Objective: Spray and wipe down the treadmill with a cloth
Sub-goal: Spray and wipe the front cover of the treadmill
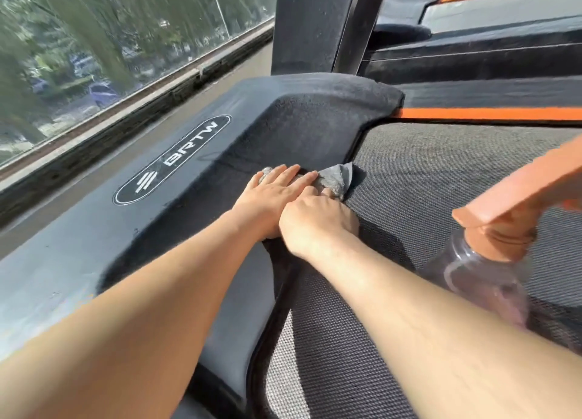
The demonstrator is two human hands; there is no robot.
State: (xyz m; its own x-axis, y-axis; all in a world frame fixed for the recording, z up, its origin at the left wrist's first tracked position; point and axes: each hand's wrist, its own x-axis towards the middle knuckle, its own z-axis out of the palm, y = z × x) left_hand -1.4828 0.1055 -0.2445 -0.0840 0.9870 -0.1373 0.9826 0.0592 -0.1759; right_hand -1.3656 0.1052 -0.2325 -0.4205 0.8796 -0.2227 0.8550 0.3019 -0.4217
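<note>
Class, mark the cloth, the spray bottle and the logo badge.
cloth [338, 178], head view, bare grey corner.
spray bottle [469, 277], head view, clear body.
logo badge [172, 159], head view, oval's middle.

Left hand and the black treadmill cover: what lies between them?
The grey cloth lies there, in the head view: the left hand presses it flat onto the treadmill cover, and the right hand grips its near edge.

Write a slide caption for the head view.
Left hand presses a grey cloth on the treadmill's motor cover while the right hand grips its edge; orange-capped spray bottle stands on the belt.
</note>
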